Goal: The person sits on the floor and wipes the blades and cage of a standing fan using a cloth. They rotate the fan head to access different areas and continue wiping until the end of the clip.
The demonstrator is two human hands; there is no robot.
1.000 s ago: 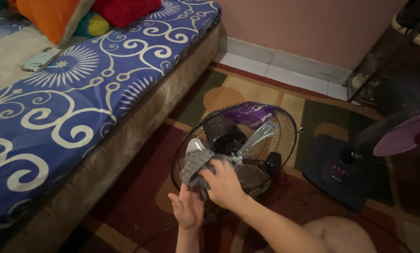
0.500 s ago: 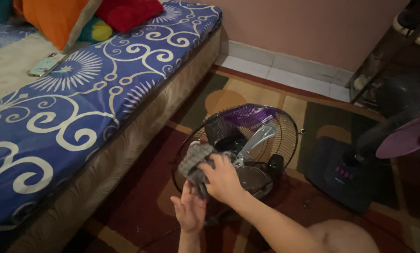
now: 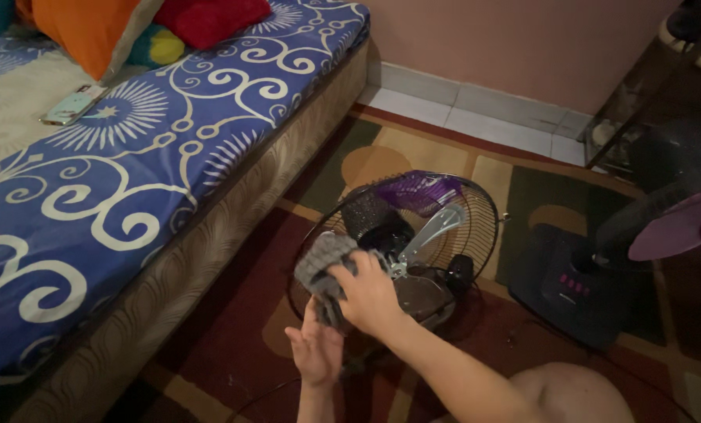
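While the right hand grips a grey cloth pressed onto a blade of the fan lying near the bed, the open left hand props the cage from below, apparently steadying it.

My right hand presses a cloth against the fan, which lies on the rug in front of me. My left hand sits just below the cloth, nearer to me. The bed runs along my left, with a phone and pillows on it. A fan base stands to the right of the fan, and the wall lies behind.
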